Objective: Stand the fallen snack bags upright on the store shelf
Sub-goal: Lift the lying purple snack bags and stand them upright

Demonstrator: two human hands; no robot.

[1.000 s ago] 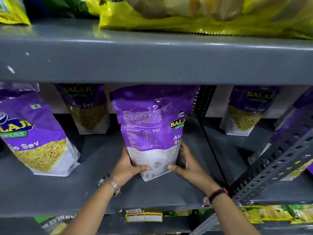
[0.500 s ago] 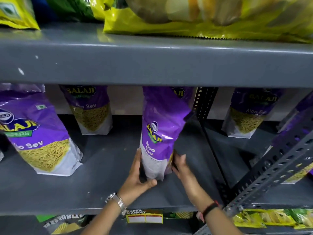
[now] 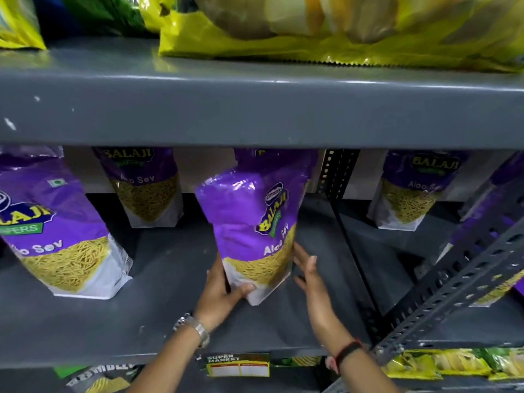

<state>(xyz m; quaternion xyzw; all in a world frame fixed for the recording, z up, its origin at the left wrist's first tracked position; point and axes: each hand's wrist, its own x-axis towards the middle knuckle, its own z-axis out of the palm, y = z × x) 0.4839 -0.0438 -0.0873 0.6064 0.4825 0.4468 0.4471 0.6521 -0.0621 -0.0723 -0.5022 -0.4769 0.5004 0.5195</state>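
A purple Aloo Sev bag (image 3: 255, 222) stands upright in the middle of the grey shelf (image 3: 170, 321), its front now facing me. My left hand (image 3: 219, 293) grips its lower left corner, thumb across the white base. Flat beside the bag's lower right edge is my right hand (image 3: 307, 272), fingers spread, touching or just off it. Another bag stands directly behind, mostly hidden.
More purple bags stand at front left (image 3: 56, 236), back left (image 3: 147, 191) and back right (image 3: 408, 194). A perforated upright (image 3: 334, 177) and a diagonal brace (image 3: 467, 285) bound the right. Yellow bags (image 3: 326, 29) lie on the shelf above. A price label (image 3: 238, 365) hangs on the shelf's front edge.
The bag was turned from back-facing, through edge-on, to front-facing. My right hand came off its grip and now lies open beside it.
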